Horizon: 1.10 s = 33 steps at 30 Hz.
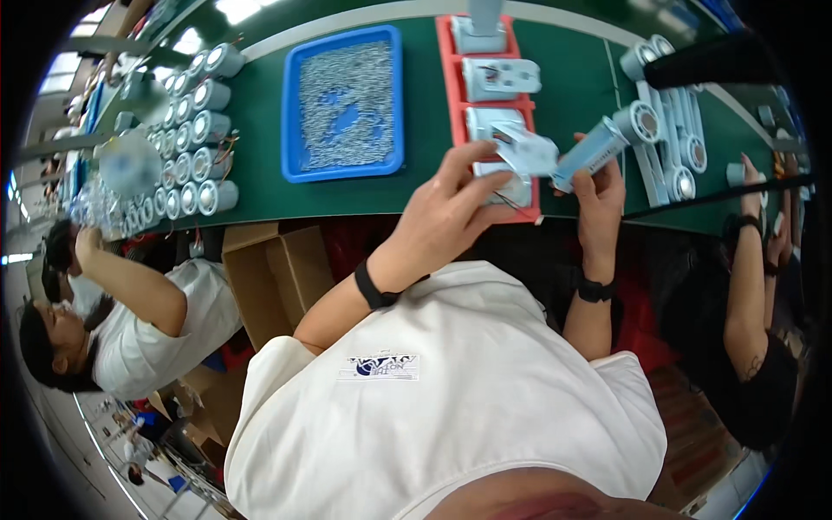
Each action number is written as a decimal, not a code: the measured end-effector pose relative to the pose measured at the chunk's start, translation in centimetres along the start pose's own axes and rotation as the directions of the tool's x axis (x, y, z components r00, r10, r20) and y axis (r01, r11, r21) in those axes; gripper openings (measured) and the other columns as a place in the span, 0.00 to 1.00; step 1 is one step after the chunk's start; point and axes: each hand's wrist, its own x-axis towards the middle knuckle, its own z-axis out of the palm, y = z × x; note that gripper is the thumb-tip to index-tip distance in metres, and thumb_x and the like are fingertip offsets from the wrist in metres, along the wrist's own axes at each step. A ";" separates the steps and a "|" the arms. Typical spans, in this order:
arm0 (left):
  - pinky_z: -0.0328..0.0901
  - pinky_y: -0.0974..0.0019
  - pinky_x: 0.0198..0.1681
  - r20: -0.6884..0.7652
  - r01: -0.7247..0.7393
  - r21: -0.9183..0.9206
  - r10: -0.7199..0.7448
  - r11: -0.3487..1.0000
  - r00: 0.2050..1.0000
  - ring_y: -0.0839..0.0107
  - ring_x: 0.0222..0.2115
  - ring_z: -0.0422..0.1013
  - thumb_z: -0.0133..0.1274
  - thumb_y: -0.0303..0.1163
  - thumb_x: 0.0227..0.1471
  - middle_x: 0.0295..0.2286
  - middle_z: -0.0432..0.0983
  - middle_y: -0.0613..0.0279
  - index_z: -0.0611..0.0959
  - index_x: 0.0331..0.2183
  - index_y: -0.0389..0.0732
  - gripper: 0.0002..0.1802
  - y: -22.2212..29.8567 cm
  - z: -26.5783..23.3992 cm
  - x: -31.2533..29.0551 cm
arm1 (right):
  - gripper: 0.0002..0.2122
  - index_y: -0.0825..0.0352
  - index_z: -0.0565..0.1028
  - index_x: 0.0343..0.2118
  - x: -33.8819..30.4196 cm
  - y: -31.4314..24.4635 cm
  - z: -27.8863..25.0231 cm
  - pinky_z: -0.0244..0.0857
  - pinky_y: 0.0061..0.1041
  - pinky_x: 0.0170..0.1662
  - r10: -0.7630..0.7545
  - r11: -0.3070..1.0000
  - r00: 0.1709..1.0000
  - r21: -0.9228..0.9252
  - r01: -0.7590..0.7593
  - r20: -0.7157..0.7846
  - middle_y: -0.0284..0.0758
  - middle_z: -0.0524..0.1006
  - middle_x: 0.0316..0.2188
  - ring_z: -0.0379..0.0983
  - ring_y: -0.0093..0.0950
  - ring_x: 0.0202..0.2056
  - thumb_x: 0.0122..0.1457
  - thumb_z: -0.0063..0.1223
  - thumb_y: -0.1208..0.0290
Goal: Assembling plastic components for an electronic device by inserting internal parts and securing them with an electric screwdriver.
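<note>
My left hand [444, 204] reaches over the near end of a red rack [457, 94], its fingers pinching a pale blue flat shell piece [530, 154]. To its right, my right hand [600, 195] is closed round a light blue handle-shaped housing [594, 152], tilted up to the right. A round end piece [641, 122] with a pale centre lies at the housing's upper end; whether the two are joined, I cannot tell. In the rack sit several pale blue housings [503, 78], one partly under the held shell.
A blue tray [290, 113] of small metal pieces stands left of the rack. Round blue motor-like units [212, 126] with wires line the table's left. More long-handled parts [663, 139] lie at right. An open carton [277, 277] is below the table edge; co-workers sit on both sides.
</note>
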 end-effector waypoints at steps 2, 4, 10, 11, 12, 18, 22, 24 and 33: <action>0.72 0.64 0.35 0.059 -0.099 0.022 0.097 0.995 0.994 0.64 0.33 0.75 0.68 0.28 0.44 0.50 0.69 0.50 0.84 0.40 0.41 0.18 -0.9 0.0 -0.6 | 0.23 0.72 0.64 0.60 -0.4 0.7 -0.5 0.71 0.25 0.42 -0.006 1.000 0.999 -0.010 0.005 -0.048 0.38 0.72 0.53 0.73 0.23 0.44 0.65 0.54 0.70; 0.71 0.60 0.35 0.020 -0.177 0.002 0.177 0.984 0.984 0.59 0.34 0.75 0.65 0.28 0.44 0.50 0.70 0.52 0.82 0.34 0.41 0.12 -0.7 -0.2 -0.3 | 0.23 0.73 0.63 0.61 -1.0 1.1 -1.1 0.69 0.26 0.48 -0.011 1.000 0.999 0.009 0.012 -0.052 0.37 0.70 0.56 0.71 0.24 0.49 0.65 0.53 0.74; 0.71 0.63 0.33 -0.073 -0.020 -0.031 0.018 0.999 0.997 0.61 0.33 0.74 0.66 0.29 0.45 0.47 0.70 0.54 0.81 0.34 0.40 0.12 0.1 -1.6 -0.4 | 0.22 0.74 0.62 0.61 -1.5 1.5 -0.9 0.67 0.31 0.53 -0.059 0.995 0.997 0.082 0.062 -0.046 0.39 0.70 0.55 0.70 0.28 0.52 0.65 0.52 0.76; 0.71 0.62 0.33 -0.042 -0.055 -0.007 0.054 0.998 0.998 0.61 0.33 0.74 0.65 0.28 0.46 0.46 0.70 0.54 0.81 0.33 0.40 0.11 0.3 -1.9 -0.1 | 0.23 0.74 0.62 0.61 -1.3 0.9 -0.6 0.67 0.31 0.53 -0.064 0.987 0.996 0.143 0.072 -0.057 0.40 0.70 0.55 0.70 0.29 0.52 0.65 0.52 0.75; 0.71 0.62 0.32 -0.008 -0.091 0.007 0.092 0.996 0.996 0.60 0.33 0.74 0.64 0.28 0.46 0.45 0.71 0.54 0.81 0.33 0.39 0.11 0.7 -1.8 0.4 | 0.23 0.74 0.62 0.60 -1.1 0.2 -0.6 0.67 0.32 0.53 -0.068 0.977 0.995 0.197 0.082 -0.075 0.40 0.70 0.55 0.70 0.30 0.52 0.65 0.53 0.75; 0.71 0.60 0.33 0.095 -0.166 0.037 0.161 0.986 0.982 0.57 0.34 0.75 0.59 0.22 0.48 0.43 0.73 0.56 0.81 0.34 0.38 0.07 1.0 -1.1 0.2 | 0.24 0.75 0.63 0.60 -1.7 -1.0 0.1 0.68 0.32 0.52 -0.126 0.941 0.990 0.309 0.137 -0.056 0.43 0.70 0.55 0.70 0.32 0.53 0.64 0.55 0.73; 0.69 0.58 0.30 0.050 0.019 -0.353 -0.002 0.935 0.999 0.51 0.30 0.75 0.55 0.17 0.48 0.28 0.76 0.50 0.82 0.34 0.35 0.08 0.7 -1.0 1.4 | 0.19 0.75 0.65 0.58 -0.8 -2.2 2.0 0.66 0.34 0.55 -0.158 0.955 0.986 0.263 0.139 0.051 0.42 0.72 0.53 0.71 0.32 0.53 0.66 0.50 0.75; 0.70 0.56 0.32 0.004 0.047 -0.379 -0.049 0.924 0.999 0.47 0.31 0.75 0.55 0.17 0.48 0.28 0.77 0.48 0.82 0.33 0.33 0.07 1.1 -1.2 1.7 | 0.18 0.74 0.68 0.55 -0.4 -3.4 3.6 0.64 0.27 0.52 -0.138 0.961 0.988 0.251 0.118 0.064 0.41 0.74 0.50 0.72 0.29 0.48 0.64 0.53 0.74; 0.68 0.61 0.27 0.090 0.109 -0.347 -0.083 0.931 0.992 0.55 0.26 0.74 0.59 0.18 0.49 0.25 0.75 0.53 0.83 0.34 0.33 0.07 0.9 -0.3 1.9 | 0.24 0.74 0.71 0.51 -1.7 -4.4 3.2 0.67 0.31 0.53 -0.159 0.966 0.985 0.218 0.140 0.073 0.44 0.76 0.48 0.74 0.32 0.48 0.57 0.65 0.64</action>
